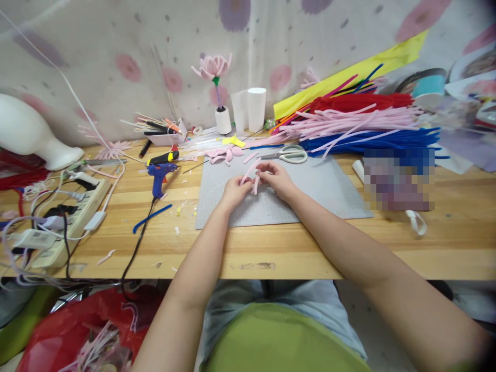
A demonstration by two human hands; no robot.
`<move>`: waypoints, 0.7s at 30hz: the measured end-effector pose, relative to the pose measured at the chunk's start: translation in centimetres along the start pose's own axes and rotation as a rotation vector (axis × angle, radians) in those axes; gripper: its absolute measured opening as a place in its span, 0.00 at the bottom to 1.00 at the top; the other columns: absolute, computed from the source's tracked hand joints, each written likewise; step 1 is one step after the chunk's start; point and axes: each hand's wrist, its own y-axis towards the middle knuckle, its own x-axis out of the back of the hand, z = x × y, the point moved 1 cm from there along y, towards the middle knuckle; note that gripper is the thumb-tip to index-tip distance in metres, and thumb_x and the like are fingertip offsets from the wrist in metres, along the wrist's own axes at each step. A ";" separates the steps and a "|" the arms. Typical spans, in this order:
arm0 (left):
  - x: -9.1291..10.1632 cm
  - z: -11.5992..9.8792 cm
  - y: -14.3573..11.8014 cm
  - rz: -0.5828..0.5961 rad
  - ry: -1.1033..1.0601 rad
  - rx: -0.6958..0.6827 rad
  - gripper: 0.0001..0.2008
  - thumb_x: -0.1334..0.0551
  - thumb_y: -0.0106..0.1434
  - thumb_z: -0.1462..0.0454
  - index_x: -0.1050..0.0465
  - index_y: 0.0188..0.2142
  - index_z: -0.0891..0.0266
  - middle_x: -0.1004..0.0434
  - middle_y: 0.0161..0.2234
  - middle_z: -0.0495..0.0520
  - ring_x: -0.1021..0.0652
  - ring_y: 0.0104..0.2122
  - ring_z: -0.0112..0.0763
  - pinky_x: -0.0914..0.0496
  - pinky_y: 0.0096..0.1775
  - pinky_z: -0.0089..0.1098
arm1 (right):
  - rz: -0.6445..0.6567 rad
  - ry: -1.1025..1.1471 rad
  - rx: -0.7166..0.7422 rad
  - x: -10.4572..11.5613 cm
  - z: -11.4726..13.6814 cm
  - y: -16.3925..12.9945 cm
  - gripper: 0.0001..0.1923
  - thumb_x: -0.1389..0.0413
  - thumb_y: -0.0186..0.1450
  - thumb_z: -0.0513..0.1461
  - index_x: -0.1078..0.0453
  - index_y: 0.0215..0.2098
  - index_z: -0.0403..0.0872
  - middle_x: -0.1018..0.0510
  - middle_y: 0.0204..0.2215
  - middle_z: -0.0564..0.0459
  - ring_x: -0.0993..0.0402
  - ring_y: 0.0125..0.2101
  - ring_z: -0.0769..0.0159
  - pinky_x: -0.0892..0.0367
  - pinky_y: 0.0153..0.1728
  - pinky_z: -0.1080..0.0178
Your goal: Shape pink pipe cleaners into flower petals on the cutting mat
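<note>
Over the grey cutting mat (325, 196), my left hand (237, 192) and my right hand (277, 180) meet, both closed on pink pipe cleaner pieces (250, 171). One piece slants up from the left fingers, and a short one hangs down between the hands. Just beyond them lie scissors (292, 154) with pale handles, beside a small heap of bent pink pieces (225, 155). A finished-looking pink pipe cleaner flower (213, 67) stands upright in a small white pot (222, 121) at the back.
Left of the mat rests a blue glue gun (158, 178), its cord running over the table edge. A power strip (73, 222) with tangled cables lies farther left. Bundles of pink (349, 124), red and blue (372, 140) pipe cleaners fill the back right. A red bag (96, 315) sits below.
</note>
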 end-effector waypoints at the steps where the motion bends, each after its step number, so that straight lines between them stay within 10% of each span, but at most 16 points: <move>1: -0.1 -0.1 0.0 -0.022 0.006 0.006 0.07 0.40 0.49 0.63 0.29 0.26 0.65 0.30 0.21 0.47 0.33 0.22 0.22 0.40 0.27 0.25 | -0.013 -0.002 -0.005 0.0 -0.1 0.1 0.12 0.41 0.46 0.39 0.35 0.29 0.47 0.32 0.26 0.59 0.33 0.23 0.73 0.34 0.26 0.65; 21: -0.5 0.6 0.6 0.048 0.079 -0.016 0.09 0.40 0.47 0.63 0.28 0.30 0.64 0.30 0.21 0.47 0.36 0.18 0.20 0.43 0.23 0.25 | -0.006 -0.027 0.002 -0.2 0.5 0.4 0.11 0.39 0.45 0.39 0.33 0.26 0.45 0.28 0.23 0.57 0.33 0.24 0.72 0.36 0.26 0.66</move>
